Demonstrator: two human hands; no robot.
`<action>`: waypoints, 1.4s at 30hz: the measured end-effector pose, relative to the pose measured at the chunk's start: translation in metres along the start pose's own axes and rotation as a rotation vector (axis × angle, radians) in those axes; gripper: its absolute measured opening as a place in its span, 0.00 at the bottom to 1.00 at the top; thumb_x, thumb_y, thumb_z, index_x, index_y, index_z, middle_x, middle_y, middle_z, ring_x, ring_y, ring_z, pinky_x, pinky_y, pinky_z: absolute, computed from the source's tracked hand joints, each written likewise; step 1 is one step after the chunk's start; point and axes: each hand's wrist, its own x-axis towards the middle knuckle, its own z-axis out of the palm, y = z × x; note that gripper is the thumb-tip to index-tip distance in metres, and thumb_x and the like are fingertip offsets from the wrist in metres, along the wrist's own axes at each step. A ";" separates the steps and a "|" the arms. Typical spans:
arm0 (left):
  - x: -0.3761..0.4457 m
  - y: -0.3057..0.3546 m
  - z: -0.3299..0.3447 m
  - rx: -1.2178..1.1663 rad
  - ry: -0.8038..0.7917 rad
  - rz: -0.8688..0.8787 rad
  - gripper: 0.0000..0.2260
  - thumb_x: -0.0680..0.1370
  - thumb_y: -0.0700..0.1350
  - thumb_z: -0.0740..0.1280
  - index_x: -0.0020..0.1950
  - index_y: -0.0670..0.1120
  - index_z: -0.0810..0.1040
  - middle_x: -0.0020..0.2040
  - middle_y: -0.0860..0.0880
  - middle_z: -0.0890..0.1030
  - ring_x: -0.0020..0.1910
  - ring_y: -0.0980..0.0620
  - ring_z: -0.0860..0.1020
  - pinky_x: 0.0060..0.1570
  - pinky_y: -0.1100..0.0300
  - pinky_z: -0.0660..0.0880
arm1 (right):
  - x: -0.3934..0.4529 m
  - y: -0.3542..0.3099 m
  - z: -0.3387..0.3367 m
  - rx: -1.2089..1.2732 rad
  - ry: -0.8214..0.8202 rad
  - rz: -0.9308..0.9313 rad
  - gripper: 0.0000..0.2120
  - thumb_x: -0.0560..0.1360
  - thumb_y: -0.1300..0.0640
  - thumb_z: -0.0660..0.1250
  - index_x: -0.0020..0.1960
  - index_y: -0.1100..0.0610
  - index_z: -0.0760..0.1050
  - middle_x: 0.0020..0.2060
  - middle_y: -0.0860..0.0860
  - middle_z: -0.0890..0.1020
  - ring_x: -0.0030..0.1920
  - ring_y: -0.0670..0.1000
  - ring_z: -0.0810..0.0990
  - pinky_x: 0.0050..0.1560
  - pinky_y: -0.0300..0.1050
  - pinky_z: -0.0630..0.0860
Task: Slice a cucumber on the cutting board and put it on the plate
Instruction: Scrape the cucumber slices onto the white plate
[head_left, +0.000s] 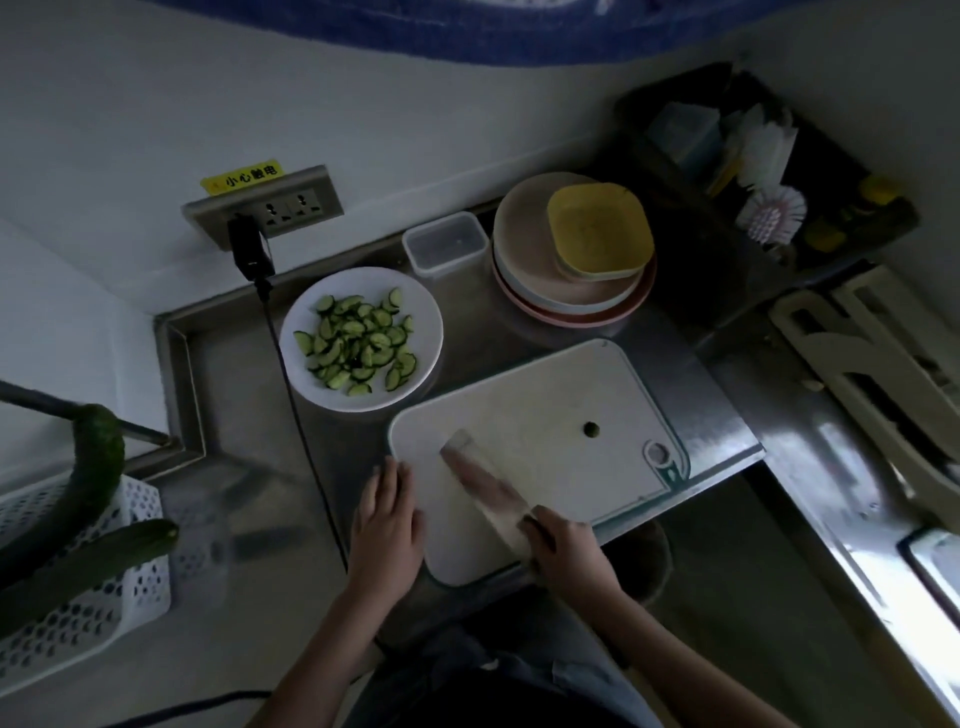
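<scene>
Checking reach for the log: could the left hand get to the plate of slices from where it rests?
Probably yes. The left hand lies flat at the board's left edge, the plate is just beyond, and only bare counter lies between.

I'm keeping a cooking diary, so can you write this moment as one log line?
slices on plate | cutting board holds one small bit | right hand grips knife | left hand flat at board edge

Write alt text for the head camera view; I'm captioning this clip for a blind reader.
A person's right hand holds a knife flat on a nearly bare white cutting board, while the left hand rests at the board's left edge. Behind, a white plate holds cucumber slices. Whole cucumbers sit in a white basket at left.
</scene>
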 end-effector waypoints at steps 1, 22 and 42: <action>0.000 0.000 0.002 0.020 -0.003 0.023 0.28 0.77 0.52 0.53 0.71 0.37 0.68 0.72 0.38 0.66 0.71 0.41 0.59 0.62 0.40 0.69 | 0.001 0.007 -0.009 0.023 0.068 0.046 0.09 0.79 0.53 0.62 0.42 0.55 0.73 0.35 0.53 0.80 0.35 0.53 0.78 0.35 0.46 0.71; -0.004 0.026 0.010 0.117 -0.203 0.173 0.48 0.69 0.71 0.55 0.74 0.33 0.57 0.74 0.39 0.59 0.72 0.44 0.56 0.67 0.55 0.52 | 0.091 0.059 -0.197 -0.900 0.175 -0.072 0.15 0.80 0.56 0.59 0.65 0.49 0.74 0.54 0.58 0.79 0.57 0.59 0.76 0.55 0.50 0.69; 0.002 0.035 0.013 0.201 -0.206 0.209 0.47 0.69 0.70 0.54 0.73 0.33 0.61 0.74 0.39 0.61 0.72 0.45 0.57 0.70 0.53 0.45 | -0.011 0.162 -0.213 -1.068 0.171 -0.442 0.19 0.70 0.58 0.57 0.53 0.52 0.83 0.39 0.54 0.83 0.35 0.57 0.81 0.44 0.50 0.72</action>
